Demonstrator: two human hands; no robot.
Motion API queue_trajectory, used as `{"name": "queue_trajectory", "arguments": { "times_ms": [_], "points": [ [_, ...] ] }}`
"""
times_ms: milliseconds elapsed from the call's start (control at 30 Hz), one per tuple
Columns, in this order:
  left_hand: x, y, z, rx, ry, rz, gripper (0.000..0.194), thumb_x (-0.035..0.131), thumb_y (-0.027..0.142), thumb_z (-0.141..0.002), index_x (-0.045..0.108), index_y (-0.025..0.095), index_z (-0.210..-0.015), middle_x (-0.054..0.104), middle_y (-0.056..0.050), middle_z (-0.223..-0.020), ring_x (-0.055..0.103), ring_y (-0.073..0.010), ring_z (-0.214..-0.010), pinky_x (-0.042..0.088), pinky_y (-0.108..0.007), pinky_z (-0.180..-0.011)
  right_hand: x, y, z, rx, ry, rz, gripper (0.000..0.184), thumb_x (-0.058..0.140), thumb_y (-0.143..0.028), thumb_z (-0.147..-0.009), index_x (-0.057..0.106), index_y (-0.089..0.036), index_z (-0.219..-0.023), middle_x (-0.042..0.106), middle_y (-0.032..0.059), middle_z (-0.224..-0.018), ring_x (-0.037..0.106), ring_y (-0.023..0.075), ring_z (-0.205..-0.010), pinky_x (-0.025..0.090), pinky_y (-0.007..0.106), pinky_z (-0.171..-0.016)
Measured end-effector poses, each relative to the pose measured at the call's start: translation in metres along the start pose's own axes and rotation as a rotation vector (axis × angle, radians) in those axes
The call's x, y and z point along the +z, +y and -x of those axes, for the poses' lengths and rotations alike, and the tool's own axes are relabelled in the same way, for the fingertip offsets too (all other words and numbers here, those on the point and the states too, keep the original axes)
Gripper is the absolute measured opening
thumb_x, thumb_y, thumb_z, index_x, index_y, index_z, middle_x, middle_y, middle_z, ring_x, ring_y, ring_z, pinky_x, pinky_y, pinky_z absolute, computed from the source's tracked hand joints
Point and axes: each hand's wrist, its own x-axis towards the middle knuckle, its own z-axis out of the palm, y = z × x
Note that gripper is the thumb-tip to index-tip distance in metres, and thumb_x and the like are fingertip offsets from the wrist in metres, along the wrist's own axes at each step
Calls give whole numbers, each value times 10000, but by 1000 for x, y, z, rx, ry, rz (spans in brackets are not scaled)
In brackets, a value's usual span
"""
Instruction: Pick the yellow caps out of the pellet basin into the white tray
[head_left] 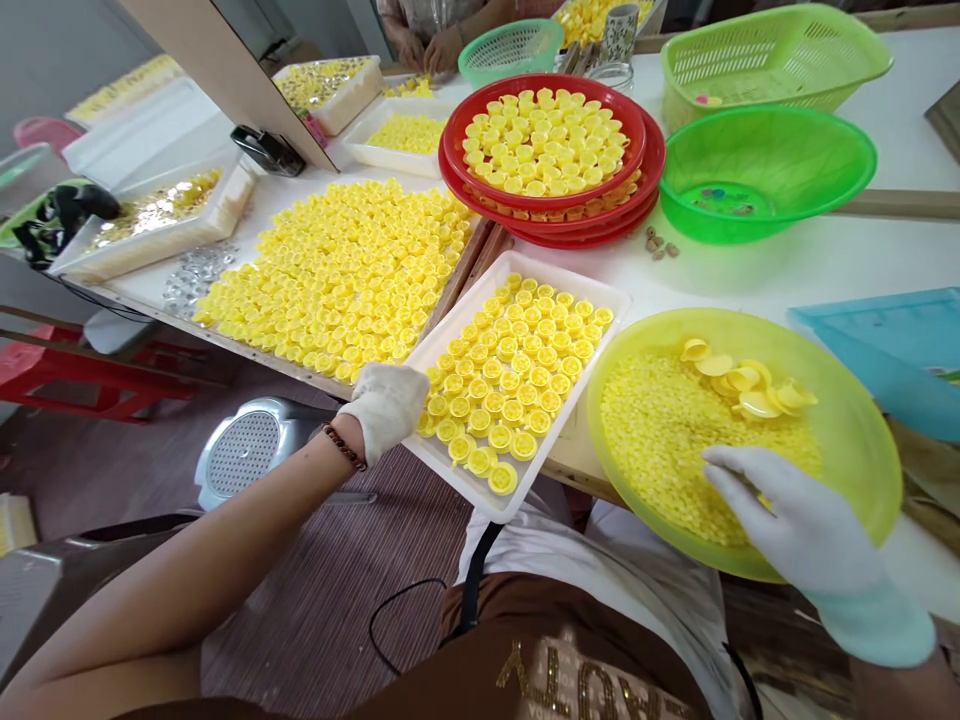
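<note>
My left hand [386, 405], in a white glove, grips the left rim of a white plastic tray [495, 505]. Its fingertips are hidden from me. Rows of small round yellow cups [517, 380] fill the tray, which tilts over the table edge towards my lap. My right hand [787, 515], also gloved, hovers over a translucent yellow basin [862, 430]. Its fingertips come together in a pinch; what they hold, if anything, is too small to make out. Small yellow pellets [660, 440] lie in the basin, with several larger yellow disc-like pieces [750, 385] on top.
Many yellow cups [352, 270] cover the table at left. Stacked red trays [551, 205] of cups stand behind the white tray. A green bowl [772, 170], a lime basket [772, 60] and a blue tray [892, 350] are at right. Another person's hands [427, 50] work at the back.
</note>
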Motion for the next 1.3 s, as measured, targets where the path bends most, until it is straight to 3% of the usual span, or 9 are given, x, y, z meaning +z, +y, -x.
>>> {"name": "queue_trajectory", "arguments": {
  "times_ms": [133,300,467,700,800,933,1067,1200,1300],
  "points": [
    [0,-4,-1,-6,-94,-143,270,507,89,-817,723,53,-976,717,-263,-981,699,-406,-933,551,-511,-730,0,1,0,-13,1,14,248,478,-478,-964,611,-298,-1071,734,49,-1073,710,254,-952,542,366,-871],
    [6,-16,7,65,-49,-131,285,487,178,-866,704,98,-1033,712,-229,-1008,694,-349,-965,541,-447,-793,0,1,-1,-19,0,24,240,479,-476,-962,608,-298,-1059,737,52,-1063,713,261,-938,545,365,-831],
    [13,-13,10,9,-36,-140,302,449,102,-858,704,79,-1018,717,-237,-959,706,-364,-910,536,-436,-730,1,2,0,-15,-14,5,247,481,-479,-967,615,-297,-1067,735,44,-1082,710,258,-962,538,378,-872],
    [8,-3,16,-2,50,-145,229,473,169,-882,671,116,-984,716,-198,-878,712,-363,-827,516,-414,-655,-1,-6,-4,-7,15,-31,185,516,-389,-977,636,-264,-1043,737,54,-1063,706,244,-955,557,375,-873],
    [1,10,26,70,177,-110,224,468,259,-915,654,149,-971,709,-156,-858,701,-322,-765,505,-390,-643,-2,-11,-9,12,10,-59,166,519,-328,-983,643,-234,-1040,735,61,-1046,701,233,-957,559,378,-873],
    [-11,54,31,431,413,46,226,457,279,-951,644,171,-1019,702,-119,-965,682,-267,-857,520,-392,-782,-5,-17,-13,6,6,-112,171,501,-291,-995,653,-216,-1022,728,75,-1026,689,219,-944,552,377,-859],
    [-39,133,16,730,505,240,182,503,259,-955,666,189,-994,691,-96,-981,667,-244,-935,535,-387,-852,-9,-17,-10,-26,-7,-150,194,471,-264,-1007,658,-213,-1008,721,65,-968,670,205,-899,533,354,-824],
    [-82,217,-6,811,538,336,242,576,336,-964,648,207,-1155,648,-98,-1171,641,-212,-1021,553,-385,-893,-8,-15,1,-35,60,-161,172,486,-266,-1004,649,-213,-1012,718,57,-941,657,197,-885,500,329,-803],
    [-105,261,-19,810,550,296,325,602,368,-957,603,210,-1242,597,-101,-1286,616,-222,-1101,552,-411,-915,-5,-15,6,-35,122,-138,177,473,-272,-1012,642,-218,-1000,712,54,-923,653,194,-876,472,316,-786]
  ]
}}
